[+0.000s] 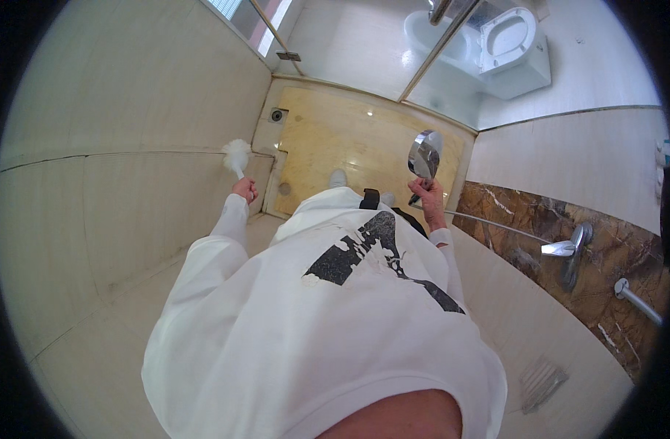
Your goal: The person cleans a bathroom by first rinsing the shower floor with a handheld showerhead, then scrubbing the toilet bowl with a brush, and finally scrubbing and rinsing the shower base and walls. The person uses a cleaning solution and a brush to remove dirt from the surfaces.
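Observation:
My left hand [245, 190] is closed round the handle of a white toilet brush [237, 154]. The brush's round bristle head points away from me, close to the tiled wall on the left. In my right hand [431, 199] is a chrome shower head [425, 154], gripped by its handle and tilted up. Its hose [496, 227] runs off to the right toward a chrome mixer tap [566, 247] on the brown marble wall band. No water can be made out coming from the shower head.
Under my feet lies a yellowish stone shower floor [327, 132], with a round drain [277, 115] at its far left corner. Beyond a glass partition [437, 55] stand a white toilet [512, 47] and a washbasin [423, 36]. A grab bar [638, 301] juts from the right wall.

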A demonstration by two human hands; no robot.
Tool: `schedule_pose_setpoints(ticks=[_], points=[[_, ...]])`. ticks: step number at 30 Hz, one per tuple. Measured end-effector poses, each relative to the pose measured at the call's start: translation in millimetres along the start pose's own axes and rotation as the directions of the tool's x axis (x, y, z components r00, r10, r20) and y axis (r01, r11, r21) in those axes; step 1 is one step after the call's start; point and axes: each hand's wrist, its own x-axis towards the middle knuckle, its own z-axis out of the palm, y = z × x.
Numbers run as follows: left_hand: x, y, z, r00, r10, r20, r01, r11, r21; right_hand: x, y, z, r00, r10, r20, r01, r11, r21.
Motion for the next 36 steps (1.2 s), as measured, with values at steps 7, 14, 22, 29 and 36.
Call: schedule_pose_setpoints(ticks=[7,14,22,29,36], points=[[-1,-9,1,1.0,0.004,-0.012,-0.004,1.0,-0.022,4,-3,-3,0.992,-0.007,-0.124,-0.001,0.998,-0.063],[-3,-15,-3,0.998,0.006,-0.057,-0.008,0.999,-0.035,-2,-6,-42,0.96,-0.129,-0.249,0.124,0.992,-0.036],[-17,-23,-6,0.999,0.028,-0.044,-0.025,0.997,0.079,31,-31,-19,0.973,-0.17,-0.156,0.167,0.985,-0.032],[-16,-12,-11,0.998,0.059,0.016,-0.059,0.997,0.043,84,-53,40,0.992,-0.119,0.033,0.123,0.973,-0.193],[-5,-7,27,0.99,0.134,-0.04,-0.135,0.991,-0.01,141,-87,90,0.976,-0.01,0.216,0.087,0.932,-0.352]])
